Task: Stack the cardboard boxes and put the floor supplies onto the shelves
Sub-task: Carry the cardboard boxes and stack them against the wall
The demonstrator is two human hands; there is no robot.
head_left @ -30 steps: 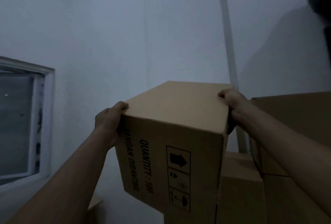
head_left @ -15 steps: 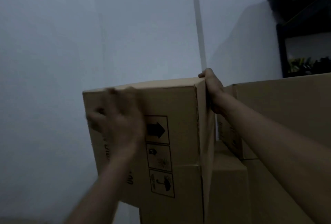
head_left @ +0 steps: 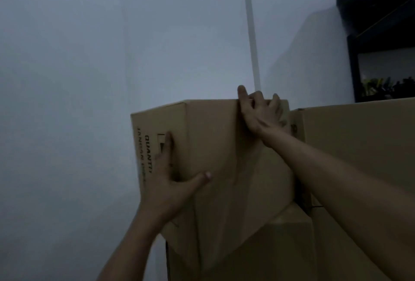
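Note:
A brown cardboard box with black print on its left face sits skewed on top of a lower cardboard box. My left hand lies flat around the box's near vertical edge, fingers on the printed face and thumb on the front face. My right hand presses spread fingers against the box's upper right part, near its top edge. A larger cardboard box stands right beside it, at about the same height.
A pale wall fills the left and back, with a white vertical strip running up it. A dark shelf unit stands at the far right, holding dark items and a black bag on top.
The box has turned so its printed face points left. My left hand slid down to the box's near edge. My right hand moved from the far corner onto the front face.

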